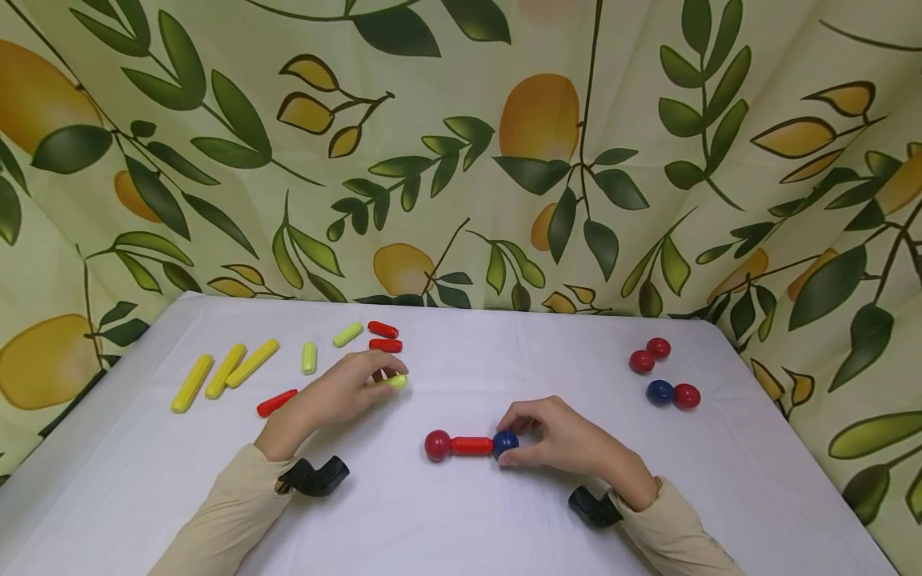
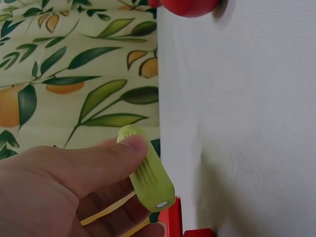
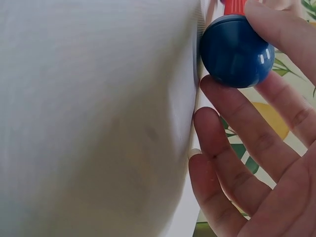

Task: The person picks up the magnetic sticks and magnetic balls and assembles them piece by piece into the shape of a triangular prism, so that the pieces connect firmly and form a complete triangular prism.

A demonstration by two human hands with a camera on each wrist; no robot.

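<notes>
Between thumb and fingers, my left hand [image 1: 350, 390] pinches a short light-green rod [image 2: 148, 173] with a pale dot on its end face. My right hand [image 1: 565, 436] holds a blue ball [image 3: 237, 52] by thumb and fingertips, low over the table. That ball is joined to a short red rod [image 1: 471, 446], whose other end meets a red ball [image 1: 438, 445]; the three form one straight bar in front of me. In the head view the green rod is partly hidden by the left fingers.
Three long yellow rods [image 1: 191, 384] lie at the left. Nearer the middle are loose light-green rods [image 1: 309, 358] and red rods [image 1: 385, 346], with another red rod [image 1: 277, 402] beside the left wrist. Red balls [image 1: 659, 348] and a blue ball [image 1: 659, 392] sit at the right. A patterned curtain [image 1: 446, 160] hangs behind.
</notes>
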